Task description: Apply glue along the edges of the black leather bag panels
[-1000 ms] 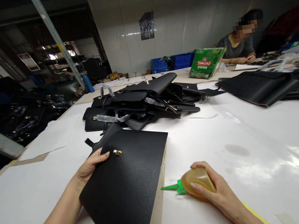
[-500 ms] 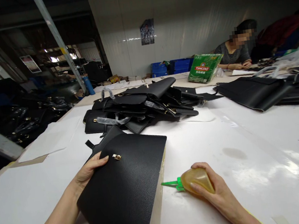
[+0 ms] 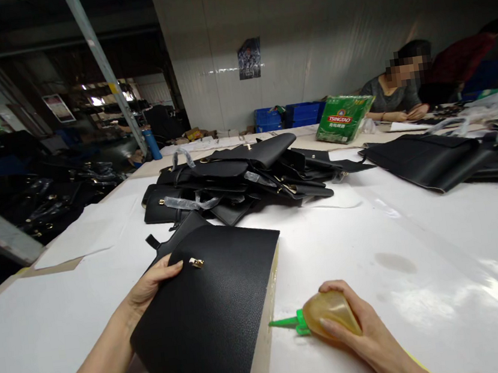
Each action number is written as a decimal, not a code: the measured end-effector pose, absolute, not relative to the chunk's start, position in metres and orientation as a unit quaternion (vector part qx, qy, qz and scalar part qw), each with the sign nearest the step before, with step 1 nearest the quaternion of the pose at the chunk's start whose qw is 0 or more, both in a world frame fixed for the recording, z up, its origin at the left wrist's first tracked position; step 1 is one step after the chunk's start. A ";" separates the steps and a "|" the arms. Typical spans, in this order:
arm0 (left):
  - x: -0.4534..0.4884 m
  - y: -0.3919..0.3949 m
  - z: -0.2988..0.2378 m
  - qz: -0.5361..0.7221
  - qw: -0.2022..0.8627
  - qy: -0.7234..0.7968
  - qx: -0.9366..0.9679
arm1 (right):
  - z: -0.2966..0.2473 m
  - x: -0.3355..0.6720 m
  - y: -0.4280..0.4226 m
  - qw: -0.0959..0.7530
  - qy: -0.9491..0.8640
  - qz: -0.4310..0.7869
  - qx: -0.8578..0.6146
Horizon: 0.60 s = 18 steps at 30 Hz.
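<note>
A black leather bag panel (image 3: pixel 211 318) with a small gold clasp (image 3: pixel 196 262) lies tilted on the white table (image 3: pixel 419 238) in front of me. My left hand (image 3: pixel 150 286) grips its left edge, thumb on top beside the clasp. My right hand (image 3: pixel 362 333) is wrapped round an amber glue bottle (image 3: pixel 330 312). The bottle's green nozzle (image 3: pixel 286 323) points left and almost touches the panel's pale right edge.
A heap of black bag parts (image 3: pixel 238 175) lies mid-table, more black panels (image 3: pixel 427 158) at the right. A green Tsingtao pack (image 3: pixel 343 117) stands at the far edge. A seated person (image 3: pixel 394 96) works at the back right. A slanted metal post (image 3: pixel 105 68) rises at the left.
The glue bottle and my right hand have dropped slightly toward me, with the nozzle nearer the panel's edge. My left hand keeps its hold. The view has shifted a little.
</note>
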<state>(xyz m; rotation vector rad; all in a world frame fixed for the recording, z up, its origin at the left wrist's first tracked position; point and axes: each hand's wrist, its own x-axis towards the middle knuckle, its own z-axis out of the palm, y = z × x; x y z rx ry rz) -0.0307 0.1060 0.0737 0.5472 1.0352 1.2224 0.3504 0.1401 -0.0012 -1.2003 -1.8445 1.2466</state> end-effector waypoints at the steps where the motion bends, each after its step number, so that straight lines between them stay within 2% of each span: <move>1: -0.031 0.106 0.073 0.541 0.664 0.457 0.241 | -0.002 0.351 0.140 0.295 -0.698 0.474 -0.448; 8: -0.029 0.108 0.075 0.541 0.665 0.450 0.250 | 0.002 0.347 0.153 0.339 -0.672 0.439 -0.491; 14: -0.032 0.110 0.072 0.543 0.664 0.447 0.255 | 0.005 0.343 0.139 0.297 -0.685 0.502 -0.436; 18: -0.031 0.109 0.072 0.541 0.669 0.442 0.254 | 0.006 0.341 0.150 0.337 -0.668 0.450 -0.487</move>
